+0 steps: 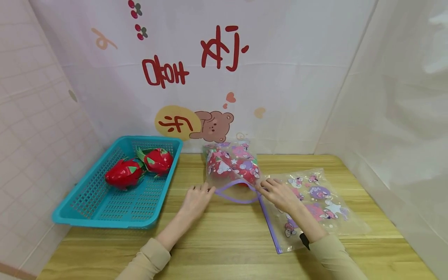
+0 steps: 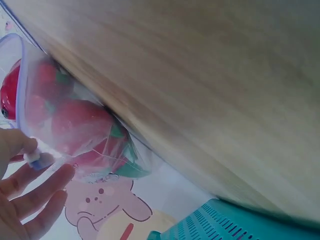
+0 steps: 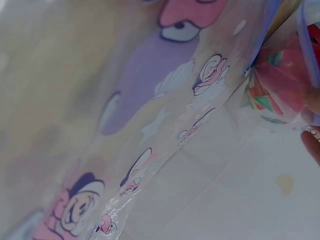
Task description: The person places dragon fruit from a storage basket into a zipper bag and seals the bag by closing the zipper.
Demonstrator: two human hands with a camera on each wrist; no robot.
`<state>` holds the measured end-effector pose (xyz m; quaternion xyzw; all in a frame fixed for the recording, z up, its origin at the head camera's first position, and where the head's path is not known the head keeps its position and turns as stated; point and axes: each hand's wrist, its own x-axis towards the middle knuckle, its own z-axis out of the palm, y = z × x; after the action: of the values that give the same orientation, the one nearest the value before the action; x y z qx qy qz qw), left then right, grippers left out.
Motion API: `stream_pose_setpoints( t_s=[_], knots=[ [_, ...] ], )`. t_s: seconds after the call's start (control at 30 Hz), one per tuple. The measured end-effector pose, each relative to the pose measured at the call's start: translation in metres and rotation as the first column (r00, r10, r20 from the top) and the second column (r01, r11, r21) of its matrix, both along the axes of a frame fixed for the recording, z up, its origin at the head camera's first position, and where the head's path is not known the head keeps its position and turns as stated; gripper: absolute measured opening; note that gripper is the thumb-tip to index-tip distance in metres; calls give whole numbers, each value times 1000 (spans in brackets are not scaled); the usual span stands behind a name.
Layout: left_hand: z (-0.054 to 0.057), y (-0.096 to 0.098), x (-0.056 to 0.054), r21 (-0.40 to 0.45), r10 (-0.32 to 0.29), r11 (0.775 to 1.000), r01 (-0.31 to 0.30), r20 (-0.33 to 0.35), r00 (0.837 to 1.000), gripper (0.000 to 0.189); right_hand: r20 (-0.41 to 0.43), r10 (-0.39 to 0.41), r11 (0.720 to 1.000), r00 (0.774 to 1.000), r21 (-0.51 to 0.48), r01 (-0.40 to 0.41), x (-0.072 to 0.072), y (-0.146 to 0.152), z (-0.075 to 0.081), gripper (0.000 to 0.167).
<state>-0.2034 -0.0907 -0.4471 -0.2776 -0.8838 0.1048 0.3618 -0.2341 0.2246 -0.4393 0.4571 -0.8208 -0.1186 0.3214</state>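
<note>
A clear zip bag [image 1: 227, 165] with cartoon prints stands against the back wall, its purple-edged mouth [image 1: 235, 201] gaping towards me. Red dragon fruits with green tips [image 2: 82, 125] fill it, blurred through the plastic. My left hand [image 1: 196, 201] pinches the left end of the mouth between thumb and forefinger, at a small white-and-blue zip slider [image 2: 36, 160]; its other fingers are spread. On the opposite side, my right hand [image 1: 281, 196] pinches the mouth's right end; only its fingertips [image 3: 311, 142] show at the edge of the right wrist view.
A second printed zip bag [image 1: 316, 194] lies flat under my right forearm, its purple zip edge facing left. On the left, a teal basket [image 1: 162, 194] holds two dragon fruits [image 1: 126, 174]. Printed cloth walls [image 1: 280, 77] border the wooden table [image 1: 217, 241].
</note>
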Motion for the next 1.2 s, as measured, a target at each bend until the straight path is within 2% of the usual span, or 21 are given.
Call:
stream_pose_setpoints(
  t_s=[0.13, 0.2, 0.33, 0.43, 0.53, 0.63, 0.73, 0.87, 0.93, 1.07, 1.2],
  knots=[
    [3, -5, -3, 50, -18, 999, 19, -22, 1000, 15, -2, 49, 991, 999, -121, -49, -6, 1, 0, 23],
    [5, -9, -5, 76, -21, 997, 23, -34, 999, 14, 17, 52, 975, 999, -216, -47, -8, 3, 1, 23],
    [6, -17, -10, 137, -39, 989, 50, -80, 996, 7, 50, 42, 916, 998, -401, -18, -11, 7, 5, 25],
    [5, -21, -13, 180, -69, 979, 92, -134, 989, 4, 59, 26, 882, 998, -472, 5, -12, 8, 9, 21],
    [6, -23, -14, 202, -90, 972, 124, -169, 981, 9, 61, 10, 870, 998, -492, 21, -13, 8, 11, 18],
    [7, -24, -14, 205, -94, 971, 126, -158, 983, 11, 45, -1, 868, 999, -496, 23, -13, 7, 12, 16],
    [7, -26, -14, 170, -114, 976, 137, -139, 984, 5, 26, -14, 866, 1000, -500, 25, -14, 8, 12, 14],
    [5, -28, -15, 133, -161, 975, 178, -128, 979, 12, 41, -32, 866, 999, -498, 48, -14, 11, 13, 12],
    [5, -28, -15, 151, -188, 967, 207, -128, 974, 11, 60, -38, 865, 997, -497, 63, -13, 13, 13, 12],
    [6, -26, -14, 226, -267, 931, 286, -112, 957, 6, 99, -41, 863, 994, -499, 85, -13, 16, 11, 14],
    [6, -25, -13, 212, -333, 912, 352, -118, 935, 8, 125, -60, 872, 990, -476, 112, -12, 19, 5, 20]
  ],
)
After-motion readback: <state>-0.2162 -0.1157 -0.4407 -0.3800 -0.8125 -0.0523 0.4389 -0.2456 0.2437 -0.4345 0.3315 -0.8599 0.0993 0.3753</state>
